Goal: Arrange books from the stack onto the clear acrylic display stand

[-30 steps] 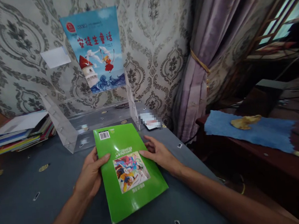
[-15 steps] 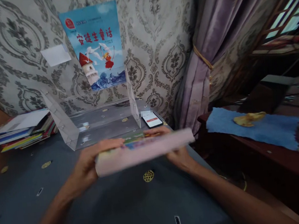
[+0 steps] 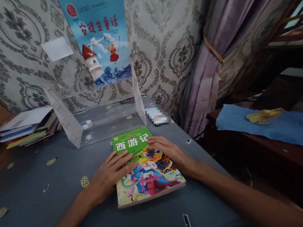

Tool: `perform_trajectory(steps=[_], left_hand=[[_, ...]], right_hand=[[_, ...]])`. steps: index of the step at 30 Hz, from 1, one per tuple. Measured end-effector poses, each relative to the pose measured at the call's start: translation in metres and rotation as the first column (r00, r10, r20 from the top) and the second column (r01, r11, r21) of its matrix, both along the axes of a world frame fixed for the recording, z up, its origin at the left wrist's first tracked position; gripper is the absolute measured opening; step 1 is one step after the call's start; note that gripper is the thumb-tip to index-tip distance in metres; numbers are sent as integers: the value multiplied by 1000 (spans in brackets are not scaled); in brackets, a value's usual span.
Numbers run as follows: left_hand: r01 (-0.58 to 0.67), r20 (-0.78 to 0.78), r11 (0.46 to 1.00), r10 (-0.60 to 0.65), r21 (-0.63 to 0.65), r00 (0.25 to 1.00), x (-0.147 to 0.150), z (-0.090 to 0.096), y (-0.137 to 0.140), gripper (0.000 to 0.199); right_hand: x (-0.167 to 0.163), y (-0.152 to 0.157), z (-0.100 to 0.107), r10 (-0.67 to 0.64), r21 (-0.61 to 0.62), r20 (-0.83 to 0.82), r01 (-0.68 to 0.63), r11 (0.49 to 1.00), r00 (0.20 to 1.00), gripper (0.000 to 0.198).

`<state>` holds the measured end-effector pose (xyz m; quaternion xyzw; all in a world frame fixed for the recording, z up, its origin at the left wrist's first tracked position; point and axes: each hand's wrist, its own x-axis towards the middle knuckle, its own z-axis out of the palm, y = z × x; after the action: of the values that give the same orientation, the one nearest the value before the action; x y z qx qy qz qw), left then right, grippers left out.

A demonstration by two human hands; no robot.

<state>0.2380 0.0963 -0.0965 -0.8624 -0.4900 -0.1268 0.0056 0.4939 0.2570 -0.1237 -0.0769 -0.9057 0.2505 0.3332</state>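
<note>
A colourful paperback book (image 3: 147,179) with a green top and white Chinese characters lies flat on the dark grey tabletop (image 3: 103,219), cover up. My left hand (image 3: 110,172) rests over its left edge, fingers stretched across the cover. From the other side my right hand (image 3: 172,154) lies on the upper right of the cover with its fingers extended. Neither hand is wrapped round the book. Just beyond it stands a clear acrylic rack (image 3: 70,131) with upright side panels.
A stack of books and papers (image 3: 31,126) sits at the far left. Right of the rack lies a phone (image 3: 157,116), its screen blurred. A blue poster (image 3: 106,42) hangs on the wall. Beyond the table's right edge, a blue cloth (image 3: 233,121) lies on a dark red surface.
The book, held up edge-on between both hands before, now lies flat on the table. My fingers have loosened from its sides and spread over the cover.
</note>
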Motion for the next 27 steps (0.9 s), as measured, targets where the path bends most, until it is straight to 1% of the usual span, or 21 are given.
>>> perform_trajectory(steps=[3,6,10,12,15,17,19,21,23,25,27], left_hand=[[-2,-3,999,2,-46,1000,6,0,-1,68],[-4,-3,998,3,-68,1000,12,0,-4,70],[-26,-70,994,19,-103,997,18,2,-9,71],[-39,-113,989,23,-140,993,21,4,-10,74],[-64,-139,979,37,-196,990,22,8,-12,84],[-80,-119,972,54,-223,991,21,10,-12,90],[-81,-70,967,66,-243,995,18,11,-11,90],[-88,-7,963,89,-253,996,13,10,-7,84],[-130,65,963,150,-238,987,6,8,-1,72],[-218,131,956,246,-198,960,-1,5,9,58],[-329,171,933,351,-146,921,-8,1,18,45]], right_hand=[[5,2,-2,9,8,91,-10,1000,996,36],[10,4,-7,19,25,178,-24,999,984,48],[16,3,-8,33,49,252,-47,998,967,62],[20,2,-5,43,32,286,-54,998,957,62],[27,1,-1,60,7,304,-65,998,951,58],[30,1,-1,68,-12,276,-67,998,959,53],[31,1,-1,60,-46,241,-50,998,969,48],[29,0,1,39,-70,227,-24,997,973,45],[24,-1,5,9,-39,232,0,999,973,41],[16,-2,10,-22,32,257,14,999,966,38],[5,-5,15,-32,94,280,6,996,959,33]])
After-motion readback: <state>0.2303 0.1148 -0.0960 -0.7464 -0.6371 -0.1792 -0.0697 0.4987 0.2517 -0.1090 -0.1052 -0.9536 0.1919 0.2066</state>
